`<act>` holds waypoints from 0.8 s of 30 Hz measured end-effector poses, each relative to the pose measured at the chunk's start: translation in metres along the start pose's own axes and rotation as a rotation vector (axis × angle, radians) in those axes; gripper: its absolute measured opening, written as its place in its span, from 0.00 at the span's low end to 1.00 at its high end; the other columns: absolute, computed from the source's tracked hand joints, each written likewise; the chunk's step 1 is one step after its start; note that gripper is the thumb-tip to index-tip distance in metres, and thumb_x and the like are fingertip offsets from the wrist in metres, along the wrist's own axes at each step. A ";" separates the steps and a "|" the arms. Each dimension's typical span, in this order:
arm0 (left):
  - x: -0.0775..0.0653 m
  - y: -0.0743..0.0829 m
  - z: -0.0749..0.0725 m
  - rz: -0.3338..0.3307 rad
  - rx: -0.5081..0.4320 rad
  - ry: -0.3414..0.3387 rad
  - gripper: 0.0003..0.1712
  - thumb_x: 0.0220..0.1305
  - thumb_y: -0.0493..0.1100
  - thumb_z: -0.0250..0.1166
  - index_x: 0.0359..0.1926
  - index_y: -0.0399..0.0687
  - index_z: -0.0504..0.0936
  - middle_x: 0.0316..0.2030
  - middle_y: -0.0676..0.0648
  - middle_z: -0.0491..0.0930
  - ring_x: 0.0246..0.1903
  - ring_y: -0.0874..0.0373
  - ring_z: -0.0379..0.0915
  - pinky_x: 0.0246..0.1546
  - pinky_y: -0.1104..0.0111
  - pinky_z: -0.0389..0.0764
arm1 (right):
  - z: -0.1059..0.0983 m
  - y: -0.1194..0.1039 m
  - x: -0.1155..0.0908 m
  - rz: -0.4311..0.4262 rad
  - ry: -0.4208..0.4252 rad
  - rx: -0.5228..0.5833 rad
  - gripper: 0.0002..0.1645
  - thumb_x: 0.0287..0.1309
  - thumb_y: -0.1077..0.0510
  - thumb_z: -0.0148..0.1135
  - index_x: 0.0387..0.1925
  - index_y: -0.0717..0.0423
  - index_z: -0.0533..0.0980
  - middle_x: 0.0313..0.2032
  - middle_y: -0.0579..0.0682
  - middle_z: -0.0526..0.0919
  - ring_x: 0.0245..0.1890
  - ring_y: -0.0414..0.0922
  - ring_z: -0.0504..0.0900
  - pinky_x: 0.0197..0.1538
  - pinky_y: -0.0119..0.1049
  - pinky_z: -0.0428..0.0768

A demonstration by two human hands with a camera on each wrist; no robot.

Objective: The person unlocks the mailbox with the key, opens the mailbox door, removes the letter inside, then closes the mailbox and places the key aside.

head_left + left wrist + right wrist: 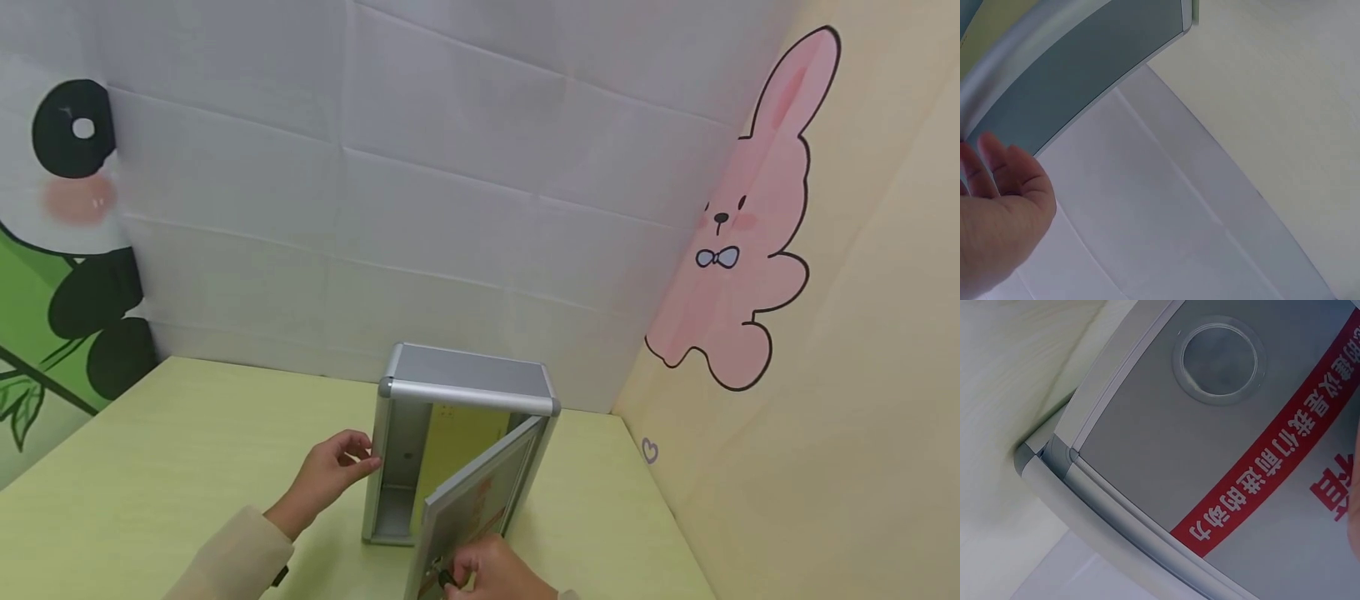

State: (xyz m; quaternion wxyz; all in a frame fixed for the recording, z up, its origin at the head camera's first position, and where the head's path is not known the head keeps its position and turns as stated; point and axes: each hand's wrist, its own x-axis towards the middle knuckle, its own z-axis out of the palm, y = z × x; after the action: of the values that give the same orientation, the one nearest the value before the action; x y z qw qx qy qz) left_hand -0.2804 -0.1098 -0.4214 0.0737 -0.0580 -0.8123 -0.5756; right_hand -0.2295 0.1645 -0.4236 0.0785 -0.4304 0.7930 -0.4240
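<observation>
A grey metal box (472, 371) with silver rounded edges stands on the table, its hinged door (487, 492) swung outward. Close to the door's free edge, my right hand (495, 571) pinches a small black-headed key (446, 577) at the lock. My left hand (326, 471) is at the box's left front edge, thumb tip against it and the other fingers loosely bent. Inside the box shows a yellow panel (457, 442). The right wrist view has the door's grey face with a red band (1266, 462) of white characters and a round clear window (1219, 359).
The pale yellow-green table (225, 433) extends on both sides of the box. Behind it hangs a creased white wall covering (420, 208). A beige wall with a pink rabbit (757, 208) rises at the right, and a panda picture (75, 208) is at the left.
</observation>
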 end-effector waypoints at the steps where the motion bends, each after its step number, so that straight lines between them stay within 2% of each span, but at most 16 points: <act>1: 0.000 0.000 0.000 -0.001 0.000 0.000 0.14 0.62 0.38 0.67 0.45 0.34 0.75 0.37 0.46 0.78 0.38 0.57 0.74 0.37 0.66 0.76 | 0.000 0.001 0.000 -0.021 0.000 -0.014 0.16 0.53 0.70 0.61 0.13 0.65 0.70 0.15 0.51 0.75 0.22 0.24 0.62 0.27 0.18 0.68; 6: -0.001 0.001 0.001 -0.006 -0.002 0.008 0.14 0.62 0.38 0.67 0.45 0.34 0.76 0.38 0.46 0.78 0.38 0.57 0.73 0.36 0.67 0.76 | -0.002 0.002 -0.003 -0.040 -0.009 0.019 0.18 0.53 0.71 0.60 0.12 0.64 0.68 0.14 0.50 0.70 0.21 0.25 0.61 0.27 0.18 0.66; 12: -0.004 0.005 0.002 -0.005 -0.005 0.017 0.13 0.62 0.37 0.67 0.43 0.34 0.76 0.37 0.46 0.78 0.37 0.57 0.74 0.35 0.68 0.77 | -0.003 0.001 -0.003 -0.034 -0.007 0.017 0.17 0.54 0.70 0.60 0.12 0.64 0.68 0.14 0.54 0.73 0.21 0.25 0.62 0.27 0.18 0.68; 15: -0.006 0.009 0.005 -0.009 0.015 0.051 0.13 0.62 0.37 0.67 0.43 0.34 0.75 0.37 0.45 0.77 0.36 0.57 0.72 0.34 0.67 0.76 | -0.002 0.002 -0.003 -0.018 -0.010 0.024 0.17 0.54 0.70 0.60 0.12 0.65 0.68 0.14 0.55 0.74 0.21 0.25 0.62 0.28 0.19 0.67; 17: -0.008 0.011 0.008 0.006 0.024 0.097 0.13 0.61 0.37 0.67 0.42 0.35 0.73 0.36 0.45 0.75 0.34 0.58 0.70 0.33 0.68 0.74 | -0.002 0.002 -0.003 -0.017 -0.010 0.020 0.17 0.53 0.70 0.59 0.12 0.66 0.69 0.15 0.56 0.74 0.21 0.25 0.62 0.28 0.19 0.68; 19: -0.012 0.015 0.011 0.066 0.016 0.155 0.11 0.60 0.35 0.66 0.40 0.36 0.72 0.33 0.46 0.73 0.31 0.60 0.68 0.31 0.69 0.73 | -0.002 0.003 -0.003 -0.019 -0.009 0.017 0.17 0.53 0.71 0.59 0.12 0.66 0.69 0.15 0.56 0.74 0.21 0.25 0.62 0.28 0.19 0.68; 21: -0.016 0.019 0.016 0.180 -0.001 0.206 0.08 0.59 0.31 0.65 0.36 0.37 0.73 0.30 0.49 0.72 0.30 0.63 0.67 0.30 0.71 0.72 | -0.002 0.003 -0.002 -0.022 -0.010 0.018 0.17 0.53 0.71 0.59 0.12 0.65 0.68 0.14 0.55 0.73 0.21 0.25 0.62 0.28 0.18 0.67; 24: -0.019 0.025 0.025 0.482 0.017 0.257 0.11 0.53 0.23 0.64 0.30 0.40 0.73 0.26 0.53 0.72 0.28 0.67 0.67 0.29 0.73 0.71 | -0.002 0.004 -0.002 -0.031 -0.008 0.024 0.18 0.53 0.71 0.59 0.12 0.64 0.68 0.13 0.51 0.70 0.21 0.25 0.61 0.27 0.18 0.66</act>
State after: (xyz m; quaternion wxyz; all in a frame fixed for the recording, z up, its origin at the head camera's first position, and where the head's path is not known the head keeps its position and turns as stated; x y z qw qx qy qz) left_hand -0.2589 -0.0786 -0.4102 0.3116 -0.1755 -0.7639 -0.5373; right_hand -0.2316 0.1682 -0.4256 0.0803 -0.4432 0.7809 -0.4328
